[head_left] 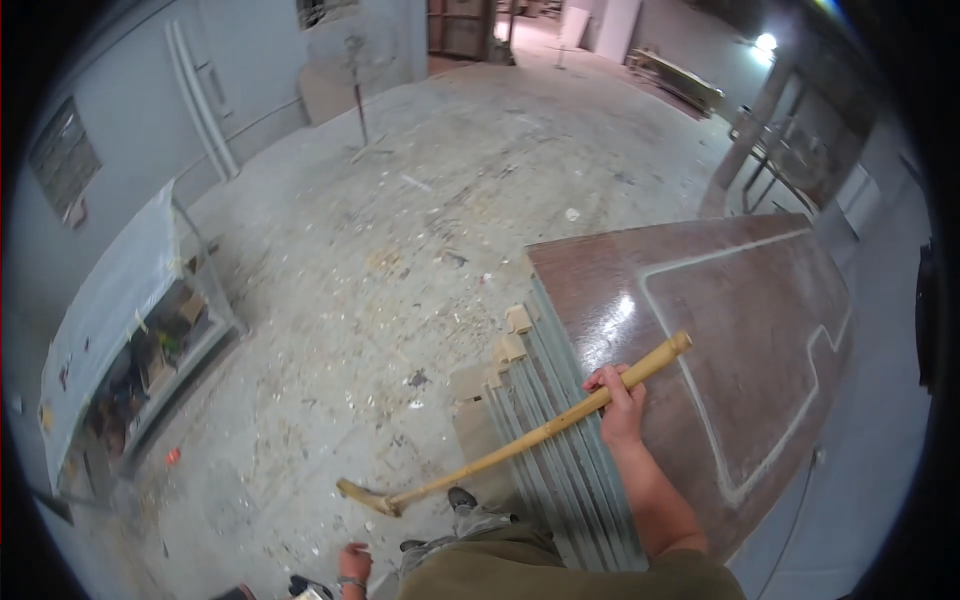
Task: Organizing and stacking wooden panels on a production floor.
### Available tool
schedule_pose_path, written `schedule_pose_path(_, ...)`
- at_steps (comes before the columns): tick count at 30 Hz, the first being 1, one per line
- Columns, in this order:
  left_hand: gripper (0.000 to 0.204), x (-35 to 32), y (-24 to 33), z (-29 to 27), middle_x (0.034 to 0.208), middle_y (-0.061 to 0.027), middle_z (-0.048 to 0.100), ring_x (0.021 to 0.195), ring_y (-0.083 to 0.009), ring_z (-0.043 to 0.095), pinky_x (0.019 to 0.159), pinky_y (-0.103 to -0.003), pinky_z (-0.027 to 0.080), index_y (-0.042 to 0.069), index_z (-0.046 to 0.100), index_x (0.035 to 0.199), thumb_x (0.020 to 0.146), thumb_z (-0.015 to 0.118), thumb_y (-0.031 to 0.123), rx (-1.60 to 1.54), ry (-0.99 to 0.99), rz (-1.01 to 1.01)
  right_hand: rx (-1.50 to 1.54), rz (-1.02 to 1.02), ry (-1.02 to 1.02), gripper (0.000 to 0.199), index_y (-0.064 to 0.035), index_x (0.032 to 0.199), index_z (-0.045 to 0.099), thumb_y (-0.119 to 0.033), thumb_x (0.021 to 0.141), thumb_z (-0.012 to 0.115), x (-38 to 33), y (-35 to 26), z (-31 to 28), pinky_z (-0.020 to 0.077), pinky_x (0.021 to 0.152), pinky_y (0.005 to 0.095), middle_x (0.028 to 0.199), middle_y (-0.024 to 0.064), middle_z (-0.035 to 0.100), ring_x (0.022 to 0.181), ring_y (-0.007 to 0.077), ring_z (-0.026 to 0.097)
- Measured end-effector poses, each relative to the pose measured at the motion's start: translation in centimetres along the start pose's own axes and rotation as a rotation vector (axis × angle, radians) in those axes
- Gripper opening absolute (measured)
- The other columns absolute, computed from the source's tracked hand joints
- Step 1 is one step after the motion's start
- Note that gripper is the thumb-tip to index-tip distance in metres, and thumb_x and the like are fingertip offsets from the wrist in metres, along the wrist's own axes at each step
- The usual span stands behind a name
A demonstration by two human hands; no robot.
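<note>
Over the left edge of the brown-topped stack of boards [740, 300], your right hand [615, 398] is wrapped around the yellowish wooden stick [540, 432] near its thicker end. The stick slants down leftward, its crooked end before the littered floor [400, 250], near your dark shoe [461, 497]. Your left hand [355, 562] hangs low, well apart; its grip I cannot tell.

The stick [540, 433] is yellow-tan. The brown board [750, 350] carries a pale, angular line [733, 493]. The floor [470, 190] is grey, speckled whitish. The shirt [530, 575] is olive.
</note>
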State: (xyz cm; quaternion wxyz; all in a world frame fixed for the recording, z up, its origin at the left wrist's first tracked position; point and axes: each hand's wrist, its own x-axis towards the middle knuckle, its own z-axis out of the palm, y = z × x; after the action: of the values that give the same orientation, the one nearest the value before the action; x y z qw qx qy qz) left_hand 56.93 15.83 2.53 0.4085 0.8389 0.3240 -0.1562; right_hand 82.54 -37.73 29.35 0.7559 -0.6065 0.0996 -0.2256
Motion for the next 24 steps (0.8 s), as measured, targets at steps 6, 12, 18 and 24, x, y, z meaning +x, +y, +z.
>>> schedule_pose_path(6, 0.027, 1.4, -4.7, 1.9, 0.088, -0.02, 0.075, 0.088, -0.0339, 0.075, 0.081, -0.043, 0.059, 0.011, 0.081, 0.095, 0.078, 0.073, 0.031, 0.251, -0.076, 0.009, 0.223, 0.11, 0.14, 0.027, -0.009, 0.082, 0.055, -0.025, 0.102, 0.062, -0.5, -1.6, 3.0, 0.0523, 0.068, 0.0346, 0.078, 0.0074, 0.063, 0.069, 0.0207, 0.064)
schedule_pose_path(12, 0.044, 6.7, -7.2, -2.0, 0.095, -0.0205, 0.076, 0.085, -0.0311, 0.075, 0.079, -0.044, 0.058, 0.002, 0.077, 0.099, 0.086, 0.068, 0.043, 0.172, -0.184, -0.061, 0.303, 0.013, 0.171, 0.039, -0.0133, 0.078, 0.05, -0.04, 0.104, 0.061, -3.3, -4.2, 13.9, 0.0445, 0.053, 0.0302, 0.063, -0.0015, 0.048, 0.052, 0.0121, 0.049)
schedule_pose_path(18, 0.038, 11.0, -8.9, -7.7, 0.082, -0.0139, 0.074, 0.064, -0.0213, 0.07, 0.055, -0.037, 0.055, -0.003, 0.073, 0.109, 0.094, 0.066, 0.031, -0.236, -0.237, -0.242, 0.265, -0.165, 0.283, 0.041, -0.0148, 0.077, 0.048, -0.043, 0.103, 0.062, -4.3, -8.3, 17.2, 0.0407, 0.051, 0.0269, 0.061, -0.0045, 0.042, 0.051, 0.0083, 0.043)
schedule_pose_path(24, 0.025, 13.2, -15.2, -11.1, 0.086, -0.0162, 0.077, 0.084, -0.0282, 0.076, 0.082, -0.038, 0.06, 0.01, 0.08, 0.1, 0.075, 0.074, 0.013, 0.077, -0.145, -0.082, 0.353, -0.308, 0.489, 0.044, -0.0161, 0.072, 0.047, -0.044, 0.102, 0.064, -4.5, -8.5, 18.4, 0.0403, 0.052, 0.0259, 0.061, -0.0047, 0.043, 0.052, 0.0081, 0.042)
